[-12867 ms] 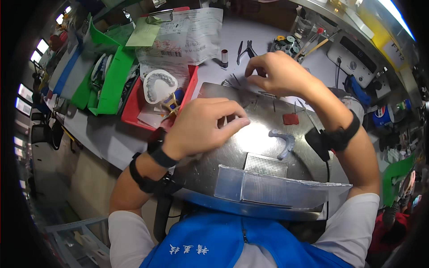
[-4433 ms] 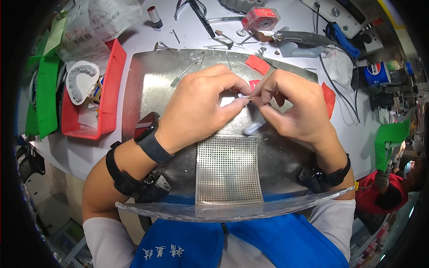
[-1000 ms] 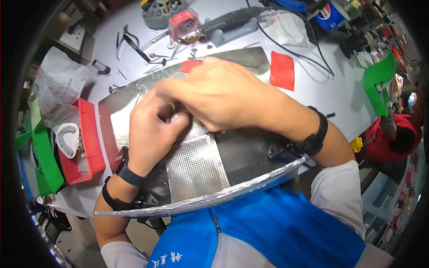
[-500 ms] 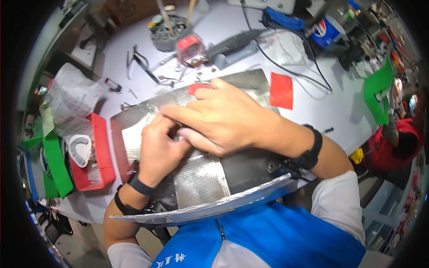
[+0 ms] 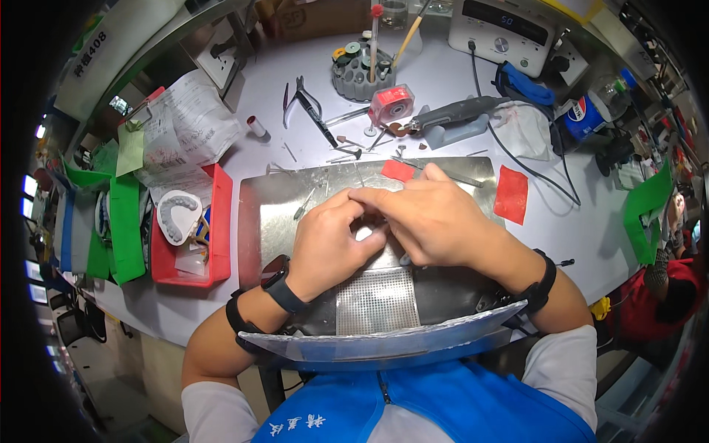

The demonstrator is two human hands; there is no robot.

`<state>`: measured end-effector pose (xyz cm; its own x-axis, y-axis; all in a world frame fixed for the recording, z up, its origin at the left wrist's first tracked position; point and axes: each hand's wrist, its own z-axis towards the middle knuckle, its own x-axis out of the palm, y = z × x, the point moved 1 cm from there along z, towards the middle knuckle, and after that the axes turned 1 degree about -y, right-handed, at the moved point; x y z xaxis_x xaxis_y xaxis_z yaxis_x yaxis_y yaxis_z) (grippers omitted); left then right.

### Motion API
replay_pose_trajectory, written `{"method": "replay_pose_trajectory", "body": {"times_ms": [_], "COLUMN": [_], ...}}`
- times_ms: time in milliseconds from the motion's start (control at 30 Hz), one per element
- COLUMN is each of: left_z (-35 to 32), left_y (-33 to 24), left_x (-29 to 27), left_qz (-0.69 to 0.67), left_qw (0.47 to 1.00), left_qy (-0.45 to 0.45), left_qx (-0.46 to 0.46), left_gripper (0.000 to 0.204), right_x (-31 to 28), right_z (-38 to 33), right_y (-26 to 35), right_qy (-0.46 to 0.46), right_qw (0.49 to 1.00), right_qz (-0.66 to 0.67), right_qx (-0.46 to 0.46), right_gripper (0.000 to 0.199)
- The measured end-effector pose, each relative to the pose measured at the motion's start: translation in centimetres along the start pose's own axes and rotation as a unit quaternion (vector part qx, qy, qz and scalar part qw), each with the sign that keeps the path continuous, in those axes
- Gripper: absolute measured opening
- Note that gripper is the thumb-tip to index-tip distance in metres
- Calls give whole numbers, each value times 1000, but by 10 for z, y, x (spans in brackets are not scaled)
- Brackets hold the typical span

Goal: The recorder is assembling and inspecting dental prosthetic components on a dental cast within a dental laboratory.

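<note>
My left hand (image 5: pixel 331 238) and my right hand (image 5: pixel 447 221) meet over a metal tray (image 5: pixel 277 221), with fingertips touching and curled in. A small pale, shiny bit shows in the gap between the fingers, too covered to name. Both hands are closed around that spot. Below them lies a perforated metal plate (image 5: pixel 377 301). Beside my left hand, thin burs (image 5: pixel 303 207) rest on the tray. Just beyond my right hand are a small red sheet (image 5: pixel 397 170) and slim metal tweezers (image 5: pixel 461 175). A larger red sheet (image 5: pixel 511 195) lies farther right.
At left, a red bin (image 5: pixel 221 240) holds a dental model (image 5: pixel 179 215), near green bins (image 5: pixel 127 229). Beyond the tray are pliers (image 5: pixel 314 111), loose burs, a bur stand (image 5: pixel 362 80) and a handpiece (image 5: pixel 459 112). Its cable runs right, past a bottle (image 5: pixel 587 117). A clear panel (image 5: pixel 384 334) crosses near my body.
The view has shifted, so the bench and hands sit farther right in the picture. My hands stay together over the tray, the fingers slightly rearranged. The earlier picture is more blurred.
</note>
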<state>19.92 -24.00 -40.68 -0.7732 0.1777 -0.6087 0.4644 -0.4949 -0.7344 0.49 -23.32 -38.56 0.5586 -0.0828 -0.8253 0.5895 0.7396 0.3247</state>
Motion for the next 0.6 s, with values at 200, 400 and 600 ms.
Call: {"method": "replay_pose_trajectory", "body": {"times_ms": [200,400,600], "left_z": [1,-1,-2], "left_y": [0,1,-1], "left_x": [-2,-1,2], "left_qz": [18,-1,14], "left_qw": [1000,1000,999], "left_qy": [11,6,1], "left_qx": [-24,-16,-36], "left_gripper": [23,22,23], "right_x": [-2,-1,-3], "right_z": [4,-1,2], "right_y": [3,0,7], "right_qy": [-38,68,-32], "right_qw": [999,997,997], "right_qz": [8,-5,-50], "right_qx": [-11,27,-40], "right_gripper": [48,55,56]}}
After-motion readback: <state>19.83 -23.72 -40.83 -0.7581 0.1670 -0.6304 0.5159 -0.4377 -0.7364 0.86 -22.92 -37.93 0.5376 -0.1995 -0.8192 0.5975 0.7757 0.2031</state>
